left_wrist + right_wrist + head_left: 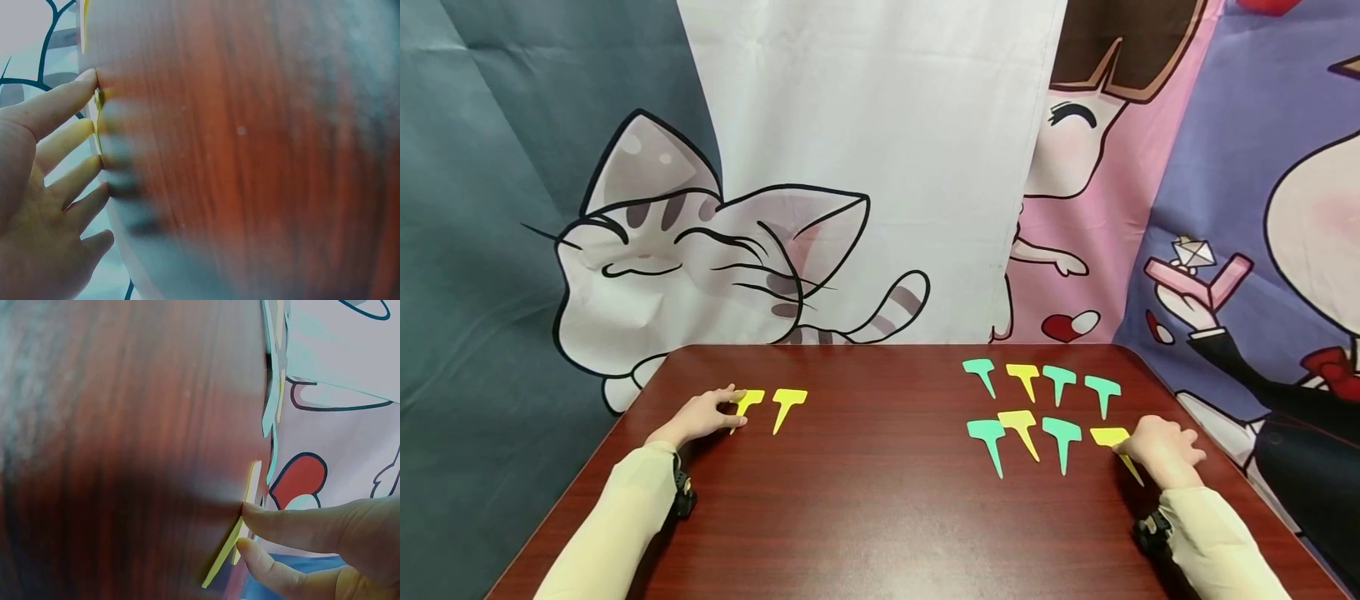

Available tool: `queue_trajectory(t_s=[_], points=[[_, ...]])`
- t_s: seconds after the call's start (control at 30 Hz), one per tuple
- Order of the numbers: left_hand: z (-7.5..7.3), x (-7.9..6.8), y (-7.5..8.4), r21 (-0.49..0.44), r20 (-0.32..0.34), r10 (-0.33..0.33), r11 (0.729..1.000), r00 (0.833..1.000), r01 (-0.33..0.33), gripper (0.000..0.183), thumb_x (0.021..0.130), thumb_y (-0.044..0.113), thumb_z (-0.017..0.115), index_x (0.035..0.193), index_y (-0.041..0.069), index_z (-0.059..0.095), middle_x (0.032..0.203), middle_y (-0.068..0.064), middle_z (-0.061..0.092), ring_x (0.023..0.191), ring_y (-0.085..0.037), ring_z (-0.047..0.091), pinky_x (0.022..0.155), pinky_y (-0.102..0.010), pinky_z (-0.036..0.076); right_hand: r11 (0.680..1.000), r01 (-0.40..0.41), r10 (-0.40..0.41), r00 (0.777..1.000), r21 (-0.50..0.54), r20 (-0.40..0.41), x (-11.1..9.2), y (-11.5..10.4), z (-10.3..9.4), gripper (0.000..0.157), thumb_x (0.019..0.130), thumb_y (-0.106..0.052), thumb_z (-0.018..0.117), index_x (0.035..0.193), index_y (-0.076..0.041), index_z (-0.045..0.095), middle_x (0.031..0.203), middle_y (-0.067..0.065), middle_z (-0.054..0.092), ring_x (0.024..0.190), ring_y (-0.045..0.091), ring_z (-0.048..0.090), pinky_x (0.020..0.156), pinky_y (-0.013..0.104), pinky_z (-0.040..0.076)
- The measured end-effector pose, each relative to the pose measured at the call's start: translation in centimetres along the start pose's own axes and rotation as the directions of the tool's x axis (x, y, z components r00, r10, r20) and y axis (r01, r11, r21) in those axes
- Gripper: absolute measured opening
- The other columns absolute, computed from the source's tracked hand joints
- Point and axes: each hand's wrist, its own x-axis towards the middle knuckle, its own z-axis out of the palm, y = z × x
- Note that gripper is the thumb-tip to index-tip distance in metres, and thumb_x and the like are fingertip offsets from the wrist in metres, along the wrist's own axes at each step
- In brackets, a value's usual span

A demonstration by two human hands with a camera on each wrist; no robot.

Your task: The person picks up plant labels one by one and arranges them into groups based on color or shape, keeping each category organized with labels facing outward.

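Note:
At the left of the table, my left hand (703,415) reaches over a yellow T-shaped plant label (749,400). Its fingers (65,140) are fairly straight and spread, with thumb and fingertips at the label's edge. A second yellow label (788,407) lies just right of it. On the right side, my right hand (1161,452) pinches another yellow label (1109,436) by its stem between thumb and finger (281,522). The hand hides the middle of that label in the head view. Green labels (1062,442) and yellow labels (1018,429) lie nearby.
Several labels form two rows at the right, including a green label (978,371) in the back row. The dark wooden table (880,517) ends at a cartoon-printed cloth (880,125) behind it. Each wrist wears a black strap.

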Motion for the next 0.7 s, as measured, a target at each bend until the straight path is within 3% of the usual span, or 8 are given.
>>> queue_trajectory(t_s=[0.2,0.57,0.7], points=[[0.04,0.1,-0.19,-0.01,-0.006,-0.004,1.0,1.0,0.004,0.067,0.085,0.036,0.069,0.14,0.005,0.048,0.15,-0.027,0.029,0.138,-0.05,0.02,0.106,-0.066,0.022,1.0,0.02,-0.021,1.0,0.006,0.022,-0.17,0.02,-0.15,0.055,0.073,-0.032,0.074,0.097,0.014,0.055,0.098,0.046,0.04,0.096,0.061,0.031,0.076,0.069,0.033],[0.07,0.07,-0.14,-0.01,0.011,-0.005,1.0,1.0,0.005,0.068,0.085,0.039,0.068,0.141,0.005,0.046,0.15,-0.027,0.028,0.138,-0.051,0.02,0.106,-0.066,0.022,0.999,-0.02,0.018,0.999,0.038,0.048,-0.41,-0.24,0.09,0.041,0.078,-0.025,0.069,0.092,0.012,0.055,0.093,0.045,0.033,0.102,0.064,0.023,0.08,0.074,0.025],[-0.09,0.02,-0.02,-0.021,0.007,0.001,1.0,1.0,-0.001,0.067,0.086,0.036,0.068,0.14,0.004,0.046,0.15,-0.027,0.028,0.138,-0.051,0.019,0.106,-0.066,0.022,0.999,-0.016,0.015,0.999,0.036,0.052,-0.4,-0.13,0.16,0.045,0.078,-0.027,0.069,0.094,0.012,0.054,0.096,0.046,0.033,0.103,0.065,0.022,0.082,0.075,0.023]])
